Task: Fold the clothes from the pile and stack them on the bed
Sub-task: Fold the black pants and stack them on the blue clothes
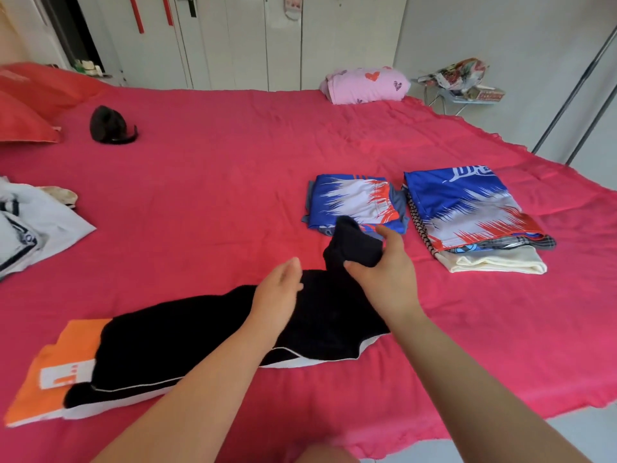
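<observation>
A long black garment [187, 332] with orange and white parts lies stretched across the near side of the pink-red bed [213, 195]. My right hand [384, 265] grips the garment's right end and lifts it off the sheet. My left hand [278, 292] lies flat on the black cloth just left of that, fingers straight. Behind my hands sit two folded stacks: a small blue, white and red one [354, 198] and a larger one [467, 215] topped by a blue, white and red jersey over a cream piece.
Unfolded white clothes [30, 225] lie at the bed's left edge. A dark cap [108, 125] and red pillows [30, 105] are at the far left, a pink bundle [365, 83] at the far edge. White wardrobe doors [250, 38] stand behind the bed.
</observation>
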Demonstrator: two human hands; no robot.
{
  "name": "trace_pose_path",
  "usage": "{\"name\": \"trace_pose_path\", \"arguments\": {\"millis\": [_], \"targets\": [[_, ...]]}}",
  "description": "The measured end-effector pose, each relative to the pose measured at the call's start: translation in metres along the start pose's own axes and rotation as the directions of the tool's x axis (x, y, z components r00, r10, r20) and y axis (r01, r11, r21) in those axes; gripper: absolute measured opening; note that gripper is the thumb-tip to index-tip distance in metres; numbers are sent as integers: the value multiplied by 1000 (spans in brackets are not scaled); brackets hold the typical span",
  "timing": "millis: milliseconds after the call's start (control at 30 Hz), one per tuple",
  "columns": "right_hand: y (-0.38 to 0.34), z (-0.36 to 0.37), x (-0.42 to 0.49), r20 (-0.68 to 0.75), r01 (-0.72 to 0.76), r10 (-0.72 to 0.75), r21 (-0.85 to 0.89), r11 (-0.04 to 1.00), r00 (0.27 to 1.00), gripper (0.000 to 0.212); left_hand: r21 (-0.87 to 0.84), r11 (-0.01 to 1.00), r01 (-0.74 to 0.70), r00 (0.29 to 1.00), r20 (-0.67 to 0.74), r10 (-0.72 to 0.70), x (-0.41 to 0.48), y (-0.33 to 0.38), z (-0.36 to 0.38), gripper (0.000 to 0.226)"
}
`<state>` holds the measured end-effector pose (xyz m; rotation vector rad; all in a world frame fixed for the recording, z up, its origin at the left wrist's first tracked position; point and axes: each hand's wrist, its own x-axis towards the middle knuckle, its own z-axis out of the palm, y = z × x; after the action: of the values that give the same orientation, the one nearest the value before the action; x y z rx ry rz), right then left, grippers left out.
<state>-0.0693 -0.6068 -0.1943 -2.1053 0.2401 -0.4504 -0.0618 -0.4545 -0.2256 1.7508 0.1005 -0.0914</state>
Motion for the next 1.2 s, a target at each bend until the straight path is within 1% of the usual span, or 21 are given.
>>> {"name": "trace_pose_path", "arguments": {"millis": [67,167,233,300,367,400,467,533,600,667,700,733,767,833,900,933,1000,1033,1067,1133,1200], "targets": [[-26,23,-20,18,87,-87,16,996,996,68,-367,905,217,976,92,-197,-6,9,-26,54],[-54,66,-59,191,194,-199,46,980,961,68,-570,741,356,934,198,-297,-13,10,-75,74],[-61,93,-90,393,307,-307,63,950,867,69,-573,736,361,931,176,-320,-20,3,-106,69],[-58,113,-115,550,432,-400,77,899,733,61,-515,779,357,931,129,-342,-27,-9,-132,50],[-53,124,-131,609,520,-457,84,850,648,48,-394,848,354,932,81,-352,-30,-26,-152,37],[-49,128,-134,587,562,-495,80,823,641,43,-342,875,344,936,52,-348,-32,-33,-159,35],[-43,131,-133,478,615,-553,35,788,682,37,-280,904,322,943,5,-334,-31,-47,-167,38],[-37,128,-122,387,603,-540,-53,796,747,37,-202,938,280,956,-26,-291,-31,-53,-167,46],[-27,124,-108,322,566,-494,-190,802,808,40,-91,969,228,965,-109,-238,-28,-56,-163,60],[-15,118,-96,366,496,-367,-372,785,855,50,106,977,185,965,-208,-160,-27,-58,-158,72],[-8,115,-93,433,454,-253,-464,761,865,56,271,948,167,968,-229,-105,-27,-60,-157,74],[1,113,-92,523,425,-105,-541,726,846,62,472,868,155,973,-226,-51,-30,-59,-155,75],[9,111,-94,592,427,-2,-579,695,806,69,656,744,124,978,-208,21,-31,-61,-153,73],[17,109,-97,639,455,39,-589,668,769,86,852,522,-37,961,-113,253,-35,-65,-147,67],[12,110,-96,595,427,-20,-553,716,804,85,868,450,-212,912,10,410,-36,-66,-138,60],[9,111,-94,563,412,-55,-529,742,824,83,869,428,-246,924,77,375,-36,-67,-135,56],[8,110,-94,520,386,-83,-508,770,850,78,905,381,-188,982,159,106,-34,-77,-134,57],[11,107,-93,500,362,-80,-498,788,862,72,926,347,-149,986,168,-24,-33,-82,-135,60],[16,104,-92,469,324,-78,-474,819,880,64,938,323,-124,982,162,-94,-33,-82,-136,62],[26,96,-90,397,241,-67,-405,882,915,48,946,301,-119,986,149,-79,-29,-75,-134,64],[32,88,-89,371,189,-46,-357,915,928,45,946,295,-135,991,136,18,-26,-61,-125,65]]}}
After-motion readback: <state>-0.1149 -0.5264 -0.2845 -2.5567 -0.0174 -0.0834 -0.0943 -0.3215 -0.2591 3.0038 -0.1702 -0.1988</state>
